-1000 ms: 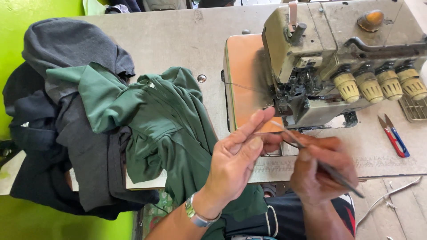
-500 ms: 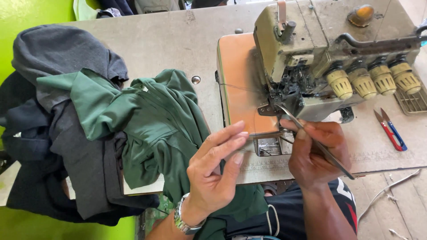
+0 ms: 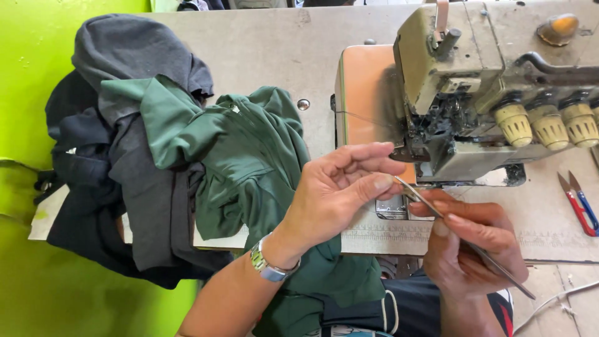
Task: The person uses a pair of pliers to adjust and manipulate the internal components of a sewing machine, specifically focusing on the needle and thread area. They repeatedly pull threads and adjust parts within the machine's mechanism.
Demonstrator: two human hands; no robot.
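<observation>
Right hand (image 3: 471,249) is pinched shut on long thin metal tweezers (image 3: 465,240), just below the old beige sewing machine (image 3: 493,81). Their tips point up toward the dark needle part (image 3: 430,134) of the machine. Left hand (image 3: 340,187) sits just left of the machine's front, with its thumb and first finger pressed together right at the tweezer tips. I cannot tell if a thread is between them; it is too thin to see. A silver wristwatch (image 3: 268,265) is on that arm.

Left of the machine lies a crumpled green cloth garment (image 3: 249,156), and past it a heap of grey and dark blue clothes (image 3: 118,156). Small red and blue snips (image 3: 577,203) lie below the machine's right end, on the grey worktable (image 3: 262,50).

What could go wrong: the tweezers may slip because the tips are so fine. The fingers are also close to the needle part, so a poke could hurt.
</observation>
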